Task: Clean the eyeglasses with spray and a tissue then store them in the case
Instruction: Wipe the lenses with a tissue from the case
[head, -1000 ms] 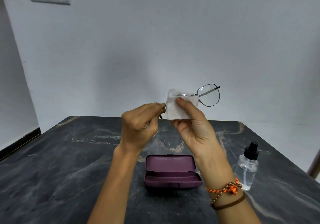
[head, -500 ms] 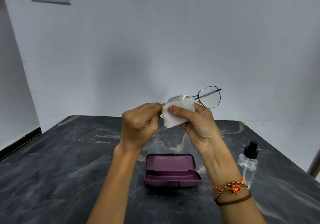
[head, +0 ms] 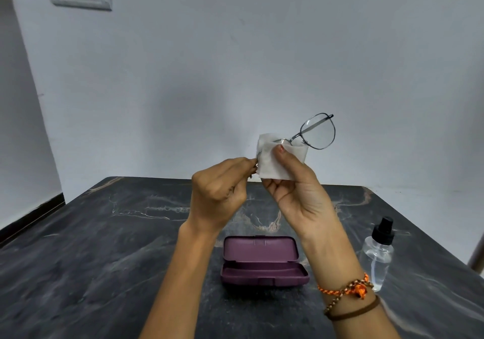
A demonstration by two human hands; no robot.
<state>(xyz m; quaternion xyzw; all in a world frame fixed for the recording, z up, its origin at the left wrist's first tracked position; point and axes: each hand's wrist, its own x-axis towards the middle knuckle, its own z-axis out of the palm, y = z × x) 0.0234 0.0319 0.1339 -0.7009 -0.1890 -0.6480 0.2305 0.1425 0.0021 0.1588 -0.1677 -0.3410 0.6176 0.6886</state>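
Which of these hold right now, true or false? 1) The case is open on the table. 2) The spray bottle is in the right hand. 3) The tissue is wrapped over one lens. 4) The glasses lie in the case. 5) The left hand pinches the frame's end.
1) True: the case sits open on the table.
2) False: the spray bottle stands on the table; the right hand holds the tissue.
3) True: the tissue covers one lens of the glasses; the other is bare.
4) False: they are held up above the table.
5) True: the left hand pinches it.
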